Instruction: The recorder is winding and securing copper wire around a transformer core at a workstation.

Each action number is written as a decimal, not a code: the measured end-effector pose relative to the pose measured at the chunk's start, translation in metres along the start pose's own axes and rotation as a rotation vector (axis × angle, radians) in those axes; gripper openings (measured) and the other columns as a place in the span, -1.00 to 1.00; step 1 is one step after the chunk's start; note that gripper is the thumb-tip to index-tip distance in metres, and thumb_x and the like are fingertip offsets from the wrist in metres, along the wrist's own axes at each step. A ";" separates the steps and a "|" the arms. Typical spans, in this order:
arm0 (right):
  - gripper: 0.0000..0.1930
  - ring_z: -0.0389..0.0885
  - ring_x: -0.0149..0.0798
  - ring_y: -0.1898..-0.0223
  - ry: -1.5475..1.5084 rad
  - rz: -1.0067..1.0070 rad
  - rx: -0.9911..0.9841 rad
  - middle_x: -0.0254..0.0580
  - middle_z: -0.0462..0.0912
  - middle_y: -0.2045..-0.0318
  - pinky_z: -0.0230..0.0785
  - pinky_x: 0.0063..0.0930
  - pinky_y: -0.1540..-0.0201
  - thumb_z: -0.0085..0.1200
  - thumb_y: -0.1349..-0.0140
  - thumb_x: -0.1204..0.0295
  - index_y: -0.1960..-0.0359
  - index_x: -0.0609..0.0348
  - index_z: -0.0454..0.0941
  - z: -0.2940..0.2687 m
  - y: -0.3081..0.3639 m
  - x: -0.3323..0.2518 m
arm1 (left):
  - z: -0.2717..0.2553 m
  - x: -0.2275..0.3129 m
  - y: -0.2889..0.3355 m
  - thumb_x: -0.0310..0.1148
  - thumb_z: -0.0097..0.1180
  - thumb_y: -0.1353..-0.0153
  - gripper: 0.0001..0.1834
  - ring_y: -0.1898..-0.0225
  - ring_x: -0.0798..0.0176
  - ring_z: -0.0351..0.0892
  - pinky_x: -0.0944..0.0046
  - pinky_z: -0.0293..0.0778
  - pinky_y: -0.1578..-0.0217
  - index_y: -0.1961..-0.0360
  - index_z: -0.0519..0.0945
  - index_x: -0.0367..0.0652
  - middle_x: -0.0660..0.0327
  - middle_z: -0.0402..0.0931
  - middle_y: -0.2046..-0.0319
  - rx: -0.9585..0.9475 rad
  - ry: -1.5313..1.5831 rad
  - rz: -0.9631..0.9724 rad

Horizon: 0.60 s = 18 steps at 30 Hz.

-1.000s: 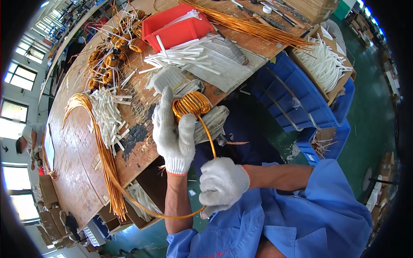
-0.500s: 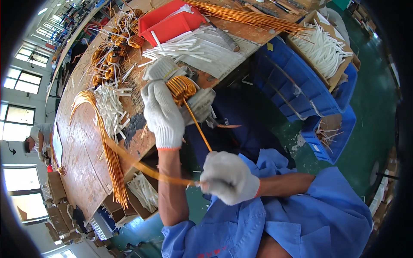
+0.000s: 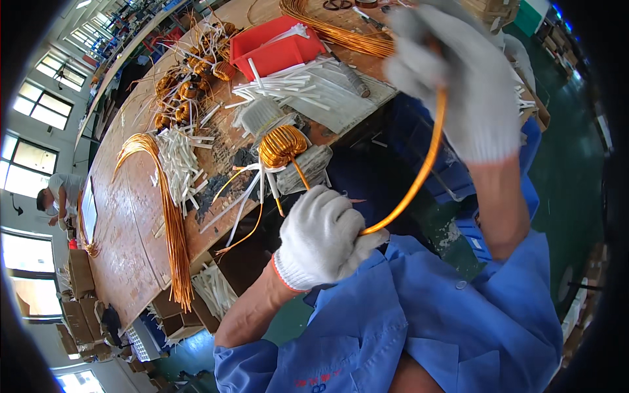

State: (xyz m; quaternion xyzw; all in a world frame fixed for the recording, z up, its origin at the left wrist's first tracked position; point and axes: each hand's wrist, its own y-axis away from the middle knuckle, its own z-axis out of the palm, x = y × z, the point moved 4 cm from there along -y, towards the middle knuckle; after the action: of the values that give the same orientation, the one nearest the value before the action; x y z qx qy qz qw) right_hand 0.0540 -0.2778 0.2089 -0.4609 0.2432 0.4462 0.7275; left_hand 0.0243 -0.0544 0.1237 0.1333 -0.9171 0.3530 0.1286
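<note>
Copper wire [image 3: 419, 177], thick and orange, now bent in a big curve between two gloved hands. Head view: a second ago stretched low, from the coil down to a fist by the blue shirt; now lifted high toward 1 o'clock. Looks like a pull to draw a turn tight. Right hand [image 3: 458, 78] up at 1 o'clock, grip closed around the wire's top end. Left hand [image 3: 324, 236] near the middle, grip tight on the lower end. Wire shiny, smooth, springy-looking. Wound copper coil [image 3: 283, 145] sitting at the table [image 3: 124, 249] edge, toward 11 o'clock of the left hand, with white sleeves [image 3: 288, 85] and a red bin [image 3: 278, 49] behind.
</note>
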 end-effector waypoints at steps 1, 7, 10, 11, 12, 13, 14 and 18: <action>-0.75 0.58 -0.36 0.39 -0.066 0.091 -0.034 -0.30 0.61 0.35 0.46 -0.36 0.29 -0.04 -0.66 0.39 -0.02 0.29 0.66 -0.002 -0.023 0.020 | -0.008 -0.001 -0.001 -0.05 0.33 -0.40 -0.49 0.51 -0.08 0.44 -0.04 0.39 0.44 0.61 0.51 -0.13 0.10 0.34 0.57 -0.007 0.032 -0.044; -0.80 0.78 0.07 0.17 1.193 -0.494 -0.322 -0.06 0.79 0.24 0.62 -0.11 0.02 0.09 -0.59 0.33 0.08 0.11 0.74 -0.007 -0.064 0.110 | -0.035 -0.013 -0.014 -0.26 0.39 -0.24 -0.67 0.39 -0.13 0.59 -0.01 0.58 0.28 0.54 0.57 -0.21 0.04 0.50 0.46 0.038 0.272 -0.131; -0.75 0.75 0.10 0.27 1.031 -0.455 -0.247 -0.04 0.77 0.33 0.59 -0.04 0.12 0.13 -0.58 0.23 0.17 0.12 0.73 0.006 -0.089 0.137 | -0.046 -0.029 -0.014 -0.33 0.00 -0.51 -0.70 0.06 -0.09 0.62 -0.10 0.48 -0.16 0.30 0.62 -0.31 -0.03 0.55 0.17 0.296 0.206 -0.198; -0.65 0.76 0.12 0.30 1.003 -0.266 -0.216 0.01 0.75 0.38 0.56 -0.01 0.17 0.19 -0.54 0.11 0.22 0.16 0.73 0.010 -0.097 0.139 | -0.056 -0.034 -0.017 -0.30 -0.06 -0.58 -0.63 -0.11 -0.12 0.62 -0.14 0.42 -0.32 0.21 0.69 -0.36 -0.11 0.58 -0.01 0.365 0.123 -0.208; -0.62 0.76 0.09 0.34 0.935 -0.242 -0.246 0.01 0.74 0.40 0.57 -0.03 0.20 0.21 -0.54 0.09 0.24 0.18 0.73 0.039 -0.109 0.155 | -0.078 -0.031 -0.015 -0.26 -0.14 -0.62 -0.55 -0.22 -0.14 0.55 -0.17 0.38 -0.38 0.12 0.71 -0.40 -0.15 0.50 -0.15 0.413 0.005 -0.244; -0.59 0.76 0.06 0.38 0.922 -0.204 -0.242 0.01 0.74 0.43 0.58 -0.06 0.23 0.23 -0.53 0.06 0.26 0.20 0.73 0.047 -0.120 0.168 | -0.085 -0.037 -0.017 -0.21 -0.22 -0.66 -0.47 -0.34 -0.17 0.48 -0.20 0.35 -0.44 0.04 0.72 -0.44 -0.20 0.42 -0.29 0.434 -0.065 -0.264; -0.56 0.77 0.04 0.42 0.904 -0.167 -0.240 0.02 0.73 0.45 0.59 -0.08 0.26 0.24 -0.52 0.04 0.28 0.23 0.72 0.053 -0.128 0.180 | -0.091 -0.043 -0.019 -0.16 -0.30 -0.70 -0.38 -0.46 -0.19 0.41 -0.23 0.31 -0.50 -0.04 0.73 -0.48 -0.24 0.35 -0.43 0.448 -0.137 -0.282; -0.58 0.68 -0.21 0.58 0.811 0.374 -0.396 -0.12 0.67 0.58 0.55 -0.26 0.44 0.24 -0.54 0.10 0.31 0.24 0.76 0.032 -0.127 0.203 | -0.083 -0.096 -0.047 0.08 -0.46 -0.74 -0.17 -0.65 -0.16 0.20 -0.21 0.11 -0.62 -0.24 0.73 -0.43 -0.23 0.20 -0.62 0.432 -0.079 -0.230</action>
State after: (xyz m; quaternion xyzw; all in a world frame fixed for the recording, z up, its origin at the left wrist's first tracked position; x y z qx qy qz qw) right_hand 0.2609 -0.1856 0.1260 -0.6757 0.4960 0.3914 0.3798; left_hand 0.1410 -0.0169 0.1806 0.2750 -0.8035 0.5183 0.1003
